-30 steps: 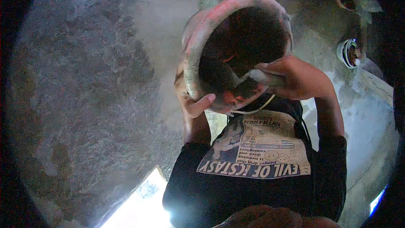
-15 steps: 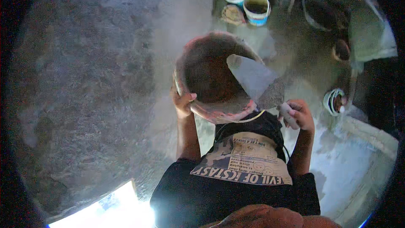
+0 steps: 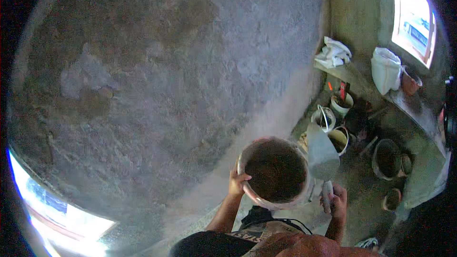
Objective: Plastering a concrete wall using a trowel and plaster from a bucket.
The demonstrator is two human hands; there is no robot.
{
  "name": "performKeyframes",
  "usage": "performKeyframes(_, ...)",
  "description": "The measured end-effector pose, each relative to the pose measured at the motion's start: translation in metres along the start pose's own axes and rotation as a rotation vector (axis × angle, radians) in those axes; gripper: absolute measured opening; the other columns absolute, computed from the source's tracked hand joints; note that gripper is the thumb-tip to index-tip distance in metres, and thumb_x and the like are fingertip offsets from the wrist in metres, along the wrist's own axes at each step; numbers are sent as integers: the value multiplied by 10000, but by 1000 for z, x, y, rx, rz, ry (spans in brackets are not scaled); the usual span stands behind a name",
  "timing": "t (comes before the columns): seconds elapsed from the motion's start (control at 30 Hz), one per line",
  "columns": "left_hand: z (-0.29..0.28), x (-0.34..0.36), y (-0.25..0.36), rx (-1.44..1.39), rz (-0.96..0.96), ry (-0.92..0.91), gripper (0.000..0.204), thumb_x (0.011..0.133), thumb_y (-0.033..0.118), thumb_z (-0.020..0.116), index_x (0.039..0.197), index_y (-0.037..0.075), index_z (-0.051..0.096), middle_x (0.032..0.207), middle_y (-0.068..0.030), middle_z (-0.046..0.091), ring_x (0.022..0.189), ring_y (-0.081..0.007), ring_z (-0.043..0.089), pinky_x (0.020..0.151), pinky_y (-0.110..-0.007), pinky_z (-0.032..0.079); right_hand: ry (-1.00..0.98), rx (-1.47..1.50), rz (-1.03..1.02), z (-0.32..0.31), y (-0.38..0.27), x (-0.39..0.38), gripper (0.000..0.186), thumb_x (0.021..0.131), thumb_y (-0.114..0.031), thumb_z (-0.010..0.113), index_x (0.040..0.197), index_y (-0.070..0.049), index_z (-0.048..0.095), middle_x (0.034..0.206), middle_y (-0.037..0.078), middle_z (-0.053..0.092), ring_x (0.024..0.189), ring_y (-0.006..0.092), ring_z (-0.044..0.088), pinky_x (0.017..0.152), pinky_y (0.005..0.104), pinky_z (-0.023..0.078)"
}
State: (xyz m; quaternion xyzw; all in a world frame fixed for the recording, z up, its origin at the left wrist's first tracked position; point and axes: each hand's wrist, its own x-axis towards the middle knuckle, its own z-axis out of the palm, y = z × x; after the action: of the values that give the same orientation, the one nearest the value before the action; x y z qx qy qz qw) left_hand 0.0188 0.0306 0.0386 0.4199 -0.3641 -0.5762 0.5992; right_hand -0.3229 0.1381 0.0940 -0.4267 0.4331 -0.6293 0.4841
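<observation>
My left hand grips the left side of a wide round bucket by its rim, the thumb over the edge. The bucket is tilted so its dark inside faces up; what is in it is too dim to make out. My right hand is closed round the pale handle of a trowel. The trowel's broad, tapering grey blade points away from me, just beyond the bucket's right rim. I cannot tell whether blade and rim touch.
A rough grey plastered wall fills the left and middle. At the right are several buckets, including one with a white handle, a dark round tub, a white sack, crumpled white cloth and a bright window.
The view has swung up and right, bringing more wall, the sack and the window into sight. The trowel blade has turned from over the bucket to point away beside it. Both hands keep their holds.
</observation>
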Motion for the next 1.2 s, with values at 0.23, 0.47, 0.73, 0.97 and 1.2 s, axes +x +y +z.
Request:
performKeyframes(0.23,13,61,32,-350,-60,60,584,552,15,554,1131,-49,509,1084,-145,547,1022,-308,503,936,-387,361,61,-165,-351,52,-7,154,538,704,-401,703,1005,20,556,837,74,609,734,181,604,668,319,489)
performKeyframes(0.47,3,102,64,-332,63,-73,600,563,-2,549,1157,-60,489,1129,-125,530,1067,-289,483,972,-354,324,44,-449,-451,141,-63,248,472,653,-130,714,1080,14,573,922,75,613,810,165,578,728,315,479)
performKeyframes(0.73,-25,141,38,9,-13,17,620,568,-69,560,1184,-45,502,1148,-120,535,1045,-264,511,877,-363,420,-54,-53,-202,118,11,295,460,693,-74,698,1121,10,553,1033,85,580,867,171,570,754,313,483)
performKeyframes(0.97,-79,171,-18,408,205,-13,593,641,-61,548,1228,-38,473,1052,-111,576,714,-147,578,643,-242,460,-106,47,-186,174,-56,335,570,789,-48,654,1293,-35,389,1104,79,549,898,162,564,705,297,504)
performKeyframes(1.2,-17,185,42,-11,-139,205,660,579,7,585,1229,-29,475,1068,-114,571,815,-189,579,746,-302,463,-52,-568,-528,192,-157,439,580,842,-180,626,1311,-32,318,1050,121,576,805,169,607,613,296,491)
